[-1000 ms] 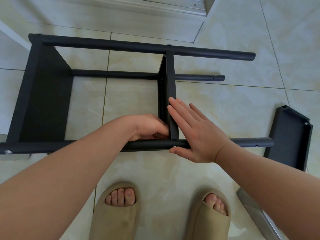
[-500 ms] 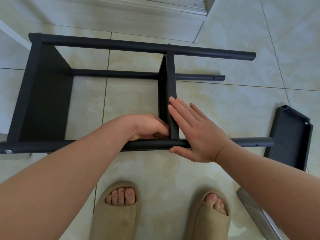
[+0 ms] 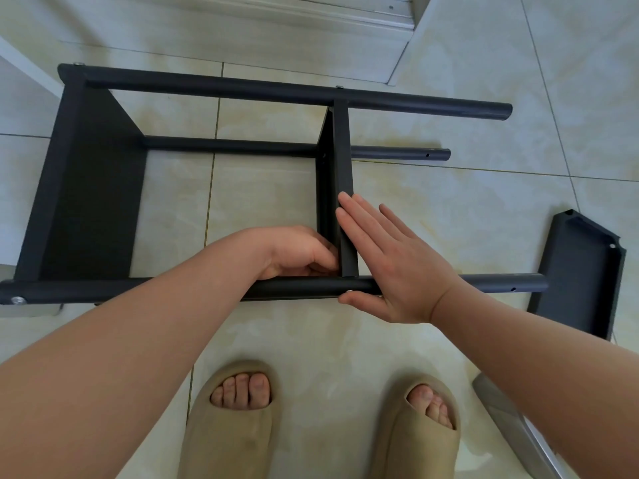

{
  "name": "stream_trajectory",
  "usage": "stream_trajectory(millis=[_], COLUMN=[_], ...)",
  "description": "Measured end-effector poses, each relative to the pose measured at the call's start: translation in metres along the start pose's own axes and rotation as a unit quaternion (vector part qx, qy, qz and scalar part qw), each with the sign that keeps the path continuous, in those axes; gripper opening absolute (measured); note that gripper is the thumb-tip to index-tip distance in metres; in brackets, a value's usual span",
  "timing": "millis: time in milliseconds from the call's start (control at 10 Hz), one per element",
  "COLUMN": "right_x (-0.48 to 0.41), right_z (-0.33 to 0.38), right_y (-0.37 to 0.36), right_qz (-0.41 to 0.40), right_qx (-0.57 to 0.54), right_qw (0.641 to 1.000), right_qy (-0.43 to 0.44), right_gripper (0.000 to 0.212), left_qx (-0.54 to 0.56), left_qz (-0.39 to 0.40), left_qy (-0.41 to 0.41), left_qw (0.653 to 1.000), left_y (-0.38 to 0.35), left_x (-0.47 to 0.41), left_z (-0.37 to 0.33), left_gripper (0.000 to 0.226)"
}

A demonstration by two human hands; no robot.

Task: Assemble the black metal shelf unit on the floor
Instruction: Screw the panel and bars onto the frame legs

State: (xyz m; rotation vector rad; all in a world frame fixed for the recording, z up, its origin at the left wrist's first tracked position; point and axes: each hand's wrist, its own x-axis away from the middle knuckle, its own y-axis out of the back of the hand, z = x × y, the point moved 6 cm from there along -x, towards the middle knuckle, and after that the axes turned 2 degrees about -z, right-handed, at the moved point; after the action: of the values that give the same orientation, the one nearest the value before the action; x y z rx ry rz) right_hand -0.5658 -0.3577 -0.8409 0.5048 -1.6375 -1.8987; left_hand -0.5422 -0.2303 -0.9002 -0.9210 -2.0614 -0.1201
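Lying on its side on the floor, the black shelf unit (image 3: 86,188) has its middle panel (image 3: 342,160) right between both grips. Right grip (image 3: 390,267) is spread flat, fingers along the panel, thumb under the near tube (image 3: 294,288). Left grip (image 3: 297,254), at the panel's 9 o'clock, curls into the corner; what it pinches, can't tell.

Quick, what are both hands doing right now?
Left hand: fingers curled beside the shelf panel; grip hidden, cannot tell.
Right hand: open, flat fingers pressing the shelf panel.
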Motion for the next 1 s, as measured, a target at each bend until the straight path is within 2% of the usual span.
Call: stream_trajectory(millis=[100, 300, 500, 700, 800, 1000], right_x=[0.0001, 0.0000, 0.0001, 0.0000, -0.0001, 0.0002], right_z=[0.0000, 0.0003, 0.0005, 0.0003, 0.0003, 0.0006], right_y=[0.0000, 0.0006, 0.0009, 0.0005, 0.0007, 0.0009], right_qz=[0.001, 0.001, 0.004, 0.003, 0.003, 0.003], right_qx=[0.001, 0.001, 0.001, -0.002, 0.000, 0.000], right_qw=[1.000, 1.000, 1.000, 1.000, 1.000, 1.000], right_qy=[0.001, 0.000, -0.001, 0.000, 0.000, -0.001], right_gripper=[0.099, 0.099, 0.099, 0.099, 0.099, 0.099], left_qx=[0.039, -0.025, 0.029, 0.000, 0.004, 0.031], left_qz=[0.017, -0.015, 0.004, -0.024, -0.015, 0.005], left_qy=[0.010, 0.010, 0.010, 0.003, 0.002, 0.009], left_qw=[0.999, 1.000, 1.000, 1.000, 1.000, 0.999], left_y=[-0.0013, 0.0007, -0.0005, 0.0026, 0.0017, -0.0008], left_x=[0.0009, -0.0006, 0.0012, -0.0002, 0.0003, 0.0035], left_z=[0.0008, 0.0002, 0.0003, 0.0007, 0.0006, -0.0017], left_gripper=[0.025, 0.014, 0.023, 0.023, 0.017, 0.020])
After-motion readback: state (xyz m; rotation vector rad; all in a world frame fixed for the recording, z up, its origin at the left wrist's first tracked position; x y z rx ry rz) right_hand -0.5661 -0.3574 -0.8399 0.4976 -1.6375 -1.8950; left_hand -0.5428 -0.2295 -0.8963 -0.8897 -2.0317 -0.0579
